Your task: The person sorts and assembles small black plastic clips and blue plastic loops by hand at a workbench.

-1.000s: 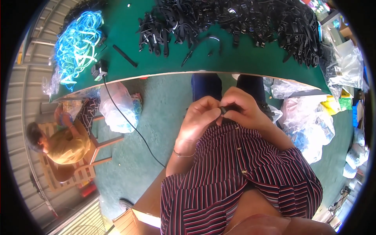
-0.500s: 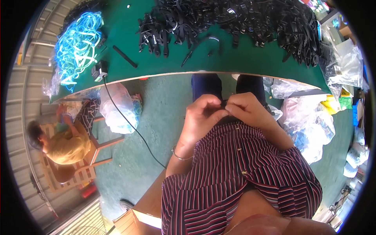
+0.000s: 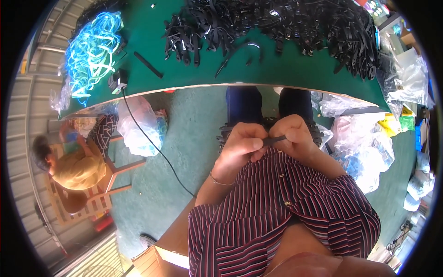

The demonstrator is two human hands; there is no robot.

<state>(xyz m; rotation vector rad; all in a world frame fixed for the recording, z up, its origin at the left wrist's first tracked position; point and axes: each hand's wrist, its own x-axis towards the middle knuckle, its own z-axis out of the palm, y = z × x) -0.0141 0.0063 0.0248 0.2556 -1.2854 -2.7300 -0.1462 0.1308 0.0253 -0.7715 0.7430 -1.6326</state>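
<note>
Both hands meet just in front of the person's lap, beyond the near edge of the green bench (image 3: 194, 76) and clear of its top. Between them is a short black strip (image 3: 275, 139), lying roughly level; its ends are hidden by the fingers. The left hand (image 3: 243, 144) has a narrow grip, thumb and index finger pinching the strip's left end. The right hand (image 3: 293, 137) is curled, its grip closed around the other end. A thin bracelet (image 3: 220, 182) circles the left wrist, and the person wears a striped shirt (image 3: 281, 198). On the bench, a large heap of black straps (image 3: 295, 27) spreads from the middle toward the right edge, its nearest ends hanging toward the near right corner. A curved black strap (image 3: 226, 62) lies apart from the heap, nearer the near edge. Further left is a straight black bar (image 3: 148, 65), set at a slant. Close to the near left corner are a tangle of blue cords (image 3: 94, 51) and, beside it, a small black box (image 3: 118, 82) at the near edge, with a dark cable (image 3: 159, 151) running down from it. Below the bench, a plastic bag (image 3: 140, 127) stands to the left and more clear bags (image 3: 362, 143) to the right. A seated co-worker (image 3: 76, 168) is at far left.
</note>
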